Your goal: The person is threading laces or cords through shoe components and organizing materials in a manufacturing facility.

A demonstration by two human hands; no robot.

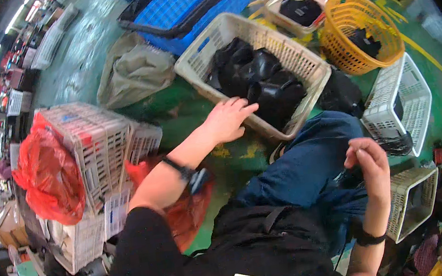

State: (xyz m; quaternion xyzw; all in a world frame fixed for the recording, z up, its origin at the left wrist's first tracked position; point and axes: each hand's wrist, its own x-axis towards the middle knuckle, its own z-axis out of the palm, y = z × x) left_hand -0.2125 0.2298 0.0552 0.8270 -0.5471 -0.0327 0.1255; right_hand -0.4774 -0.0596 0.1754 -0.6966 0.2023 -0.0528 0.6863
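My left hand (230,119) reaches to the near left rim of a whitish plastic basket (201,85), fingers apart and stretched out over its edge. I see nothing held in it. Inside the basket lies a heap of shiny black moulded pieces (262,68); their exact kind is unclear. My right hand (370,162) is raised beside my right knee, away from the basket. Its fingers are curled in, and no object shows in them. A dark wristband (180,168) with a small device is on my left wrist, and a black band (370,238) is on the right.
Behind the basket stand a blue basket (238,0), a pale tub (281,0) and a yellow basket (350,6). White crates (417,94) are at the right. Stacked crates (90,136) with a red plastic bag (50,174) stand left. A grey-green sack (134,71) lies between.
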